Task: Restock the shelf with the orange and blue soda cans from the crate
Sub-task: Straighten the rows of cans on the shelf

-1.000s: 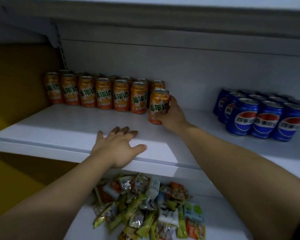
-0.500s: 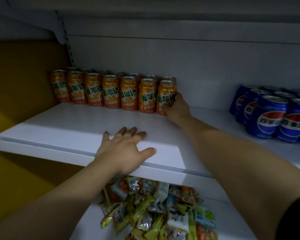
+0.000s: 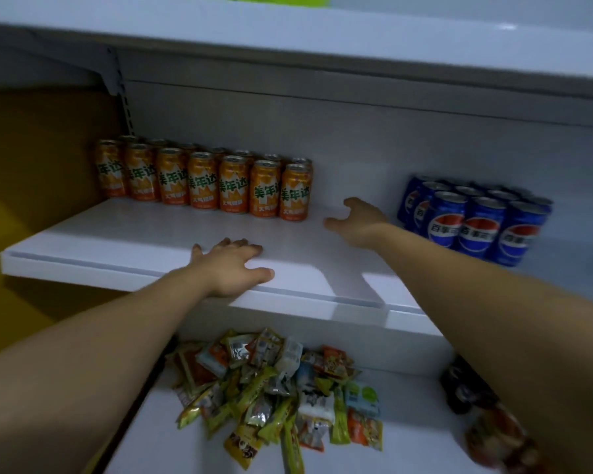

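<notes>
Two rows of orange soda cans (image 3: 202, 181) stand at the back left of the white shelf (image 3: 124, 241). The rightmost front orange can (image 3: 294, 193) stands upright at the row's end. A cluster of blue soda cans (image 3: 476, 220) stands at the right. My right hand (image 3: 358, 218) hovers over the shelf between the two groups, fingers loosely curled and holding nothing, a short way right of the last orange can. My left hand (image 3: 233, 266) rests flat on the shelf near its front edge. No crate is in view.
A pile of snack packets (image 3: 274, 388) lies on the lower shelf. Dark and red packages (image 3: 486, 419) sit at its right. Another shelf board (image 3: 288, 39) hangs close overhead. A yellow wall (image 3: 31, 183) bounds the left side.
My right hand set the orange can at the right end of the front row, let go of it and drew back to the right. My left hand stayed on the shelf.
</notes>
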`<control>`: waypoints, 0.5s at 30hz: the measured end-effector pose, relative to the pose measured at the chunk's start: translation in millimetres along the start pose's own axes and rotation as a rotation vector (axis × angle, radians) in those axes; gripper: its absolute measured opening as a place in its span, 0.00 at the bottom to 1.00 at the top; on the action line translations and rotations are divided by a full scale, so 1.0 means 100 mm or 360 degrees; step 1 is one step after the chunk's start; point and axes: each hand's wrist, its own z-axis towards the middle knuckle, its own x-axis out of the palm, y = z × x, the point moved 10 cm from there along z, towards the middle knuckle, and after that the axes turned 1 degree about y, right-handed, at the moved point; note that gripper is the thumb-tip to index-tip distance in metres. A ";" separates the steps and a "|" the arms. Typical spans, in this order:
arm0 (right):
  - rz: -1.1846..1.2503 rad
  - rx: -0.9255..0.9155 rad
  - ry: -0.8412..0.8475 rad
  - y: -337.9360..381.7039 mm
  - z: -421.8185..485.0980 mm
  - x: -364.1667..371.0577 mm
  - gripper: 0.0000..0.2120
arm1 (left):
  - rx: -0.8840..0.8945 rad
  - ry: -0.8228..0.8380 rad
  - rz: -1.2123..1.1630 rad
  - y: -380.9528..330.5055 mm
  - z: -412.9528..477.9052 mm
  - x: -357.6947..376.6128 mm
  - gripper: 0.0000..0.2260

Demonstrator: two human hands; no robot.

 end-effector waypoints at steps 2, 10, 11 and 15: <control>-0.0105 0.0065 0.0013 -0.16 -0.35 -0.19 0.37 | 0.0055 -0.0011 -0.0183 -0.15 -0.11 -0.10 0.37; -0.0255 0.0396 -0.0158 -1.07 -1.86 -0.83 0.36 | 0.0608 0.0093 -0.0309 -1.86 -0.81 0.15 0.33; -0.0254 0.0463 -0.0171 -1.23 -2.05 -0.89 0.36 | 0.0691 0.0101 -0.0290 -2.10 -0.93 0.23 0.33; -0.0212 0.0711 -0.0282 -1.88 -2.90 -1.16 0.36 | 0.1025 0.0231 -0.0227 -3.00 -1.44 0.63 0.33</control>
